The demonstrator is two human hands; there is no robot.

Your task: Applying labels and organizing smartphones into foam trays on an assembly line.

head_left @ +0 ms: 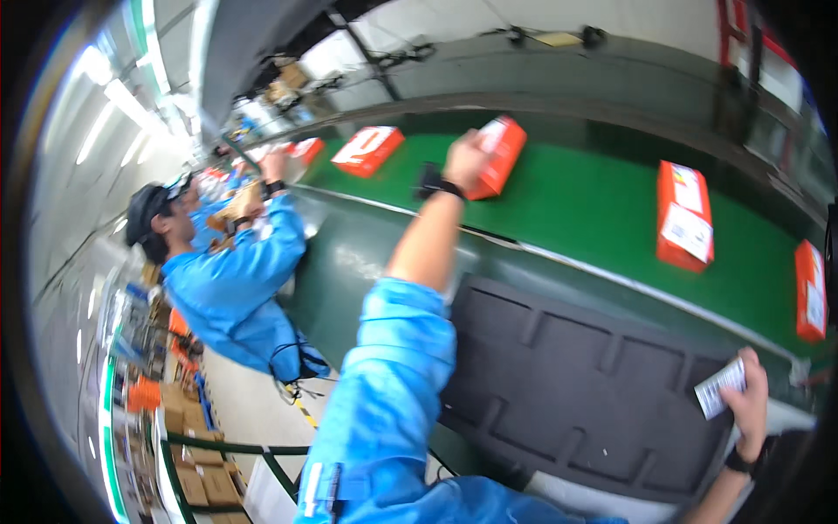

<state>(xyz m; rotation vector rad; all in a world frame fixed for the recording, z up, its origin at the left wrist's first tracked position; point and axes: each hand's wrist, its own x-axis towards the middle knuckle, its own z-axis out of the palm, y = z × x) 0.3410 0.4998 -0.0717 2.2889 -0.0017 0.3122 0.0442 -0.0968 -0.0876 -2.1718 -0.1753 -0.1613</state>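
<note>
My left hand (467, 162) reaches far forward over the green conveyor belt (576, 205), its fingers closed on the left side of an orange box (504, 155) with a white patch on top. That box stands slightly tilted at the belt. Low at the right, my right hand (749, 402) pinches a small white printed label (720, 389) between thumb and fingers. Beneath and beside it lies a dark grey moulded mat (576, 384) with raised ribs.
More orange boxes lie along the belt: one (367, 151) to the left, one (685, 216) to the right and another (811, 291) at the far right. A co-worker in a blue jacket (236, 271) works at the left. Cardboard boxes (205, 476) stand at lower left.
</note>
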